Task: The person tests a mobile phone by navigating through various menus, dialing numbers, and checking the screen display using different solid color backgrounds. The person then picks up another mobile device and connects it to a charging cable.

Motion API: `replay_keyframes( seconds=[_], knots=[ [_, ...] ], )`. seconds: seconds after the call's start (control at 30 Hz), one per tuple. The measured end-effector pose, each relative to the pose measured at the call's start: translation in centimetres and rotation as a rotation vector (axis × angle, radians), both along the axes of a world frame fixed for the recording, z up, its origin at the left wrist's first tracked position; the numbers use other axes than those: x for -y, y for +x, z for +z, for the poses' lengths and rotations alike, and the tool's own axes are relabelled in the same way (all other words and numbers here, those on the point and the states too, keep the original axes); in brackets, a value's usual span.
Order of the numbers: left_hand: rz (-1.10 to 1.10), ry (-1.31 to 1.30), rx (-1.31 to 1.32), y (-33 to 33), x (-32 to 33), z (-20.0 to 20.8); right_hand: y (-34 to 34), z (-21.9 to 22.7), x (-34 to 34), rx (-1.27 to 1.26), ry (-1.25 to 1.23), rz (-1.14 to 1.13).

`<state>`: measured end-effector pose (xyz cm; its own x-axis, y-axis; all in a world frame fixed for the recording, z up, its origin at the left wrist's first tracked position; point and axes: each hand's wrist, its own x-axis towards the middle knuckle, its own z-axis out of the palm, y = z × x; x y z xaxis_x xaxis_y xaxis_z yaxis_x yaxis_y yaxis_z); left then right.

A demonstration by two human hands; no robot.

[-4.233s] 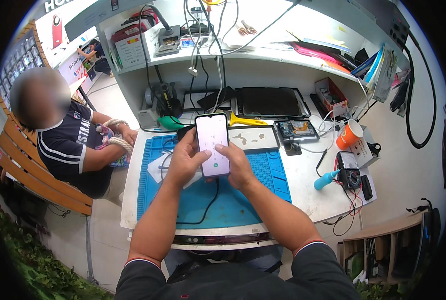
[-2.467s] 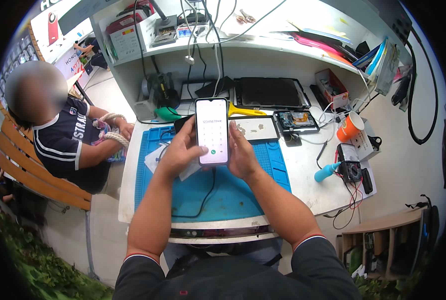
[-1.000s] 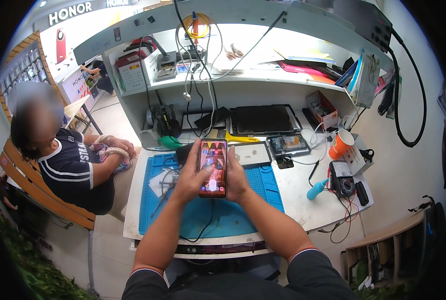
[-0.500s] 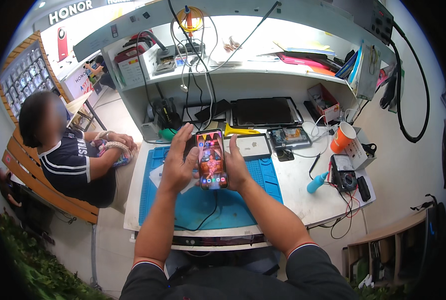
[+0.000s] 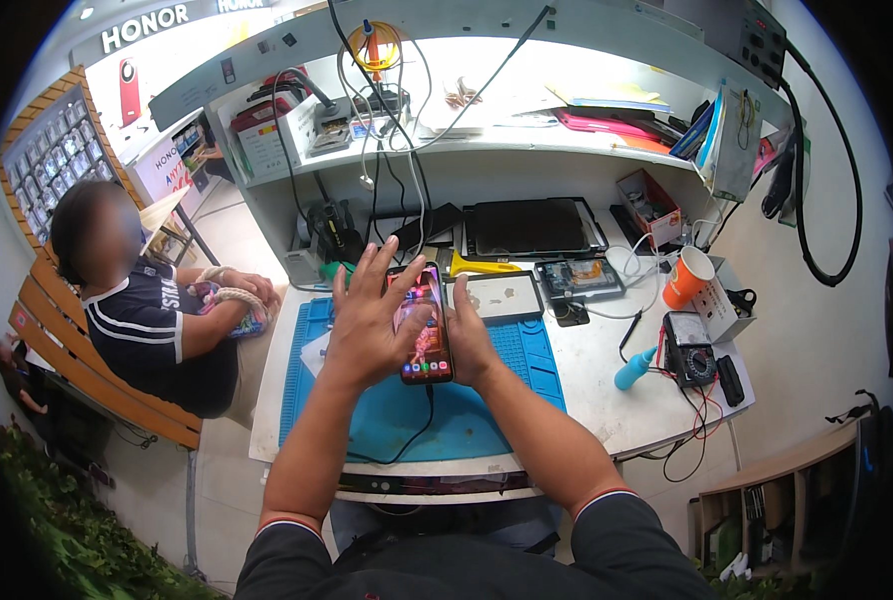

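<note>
A smartphone (image 5: 429, 352) with its screen lit is held upright over the blue work mat (image 5: 447, 428). My right hand (image 5: 473, 338) grips it along its right edge. Spread fingers of my left hand (image 5: 375, 318) hover across the upper left of the screen; whether the thumb touches the glass I cannot tell. A black cable (image 5: 425, 430) runs from the phone's bottom end down onto the mat. Beside my right hand lies a pale, flat phone-like part (image 5: 507, 294), and a yellow-handled tool (image 5: 482, 265) rests just beyond it.
An opened device (image 5: 579, 277) and a dark tablet-like panel (image 5: 527, 227) lie at the back. To the right stand an orange cup (image 5: 688, 277), a blue bottle (image 5: 635, 369) and a multimeter (image 5: 689, 348) with leads. Cables hang from the shelf (image 5: 507, 142). A person (image 5: 162, 320) sits at the left.
My left hand has moved right, from beside the phone's left edge to over its screen, fingers spread wider. My right hand still holds the phone. The seated person has shifted slightly.
</note>
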<state>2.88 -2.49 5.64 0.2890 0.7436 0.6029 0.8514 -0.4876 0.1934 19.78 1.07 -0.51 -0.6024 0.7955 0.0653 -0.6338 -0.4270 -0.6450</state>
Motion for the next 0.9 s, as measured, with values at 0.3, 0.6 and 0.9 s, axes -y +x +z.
replay_keyframes(
  seconds=[0.3, 0.6, 0.9],
  knots=[
    [0.052, 0.062, -0.127, 0.2, -0.2, -0.4, -0.3, -0.1, 0.0, 0.003, 0.077, -0.051],
    [-0.117, -0.084, -0.093, -1.3, 4.4, -0.9, -0.2, -0.3, -0.3, -0.075, 0.049, -0.021],
    [-0.002, -0.022, 0.083, -2.9, 5.3, 0.6, 0.0, -0.4, -0.1, -0.022, 0.104, 0.01]
  ],
)
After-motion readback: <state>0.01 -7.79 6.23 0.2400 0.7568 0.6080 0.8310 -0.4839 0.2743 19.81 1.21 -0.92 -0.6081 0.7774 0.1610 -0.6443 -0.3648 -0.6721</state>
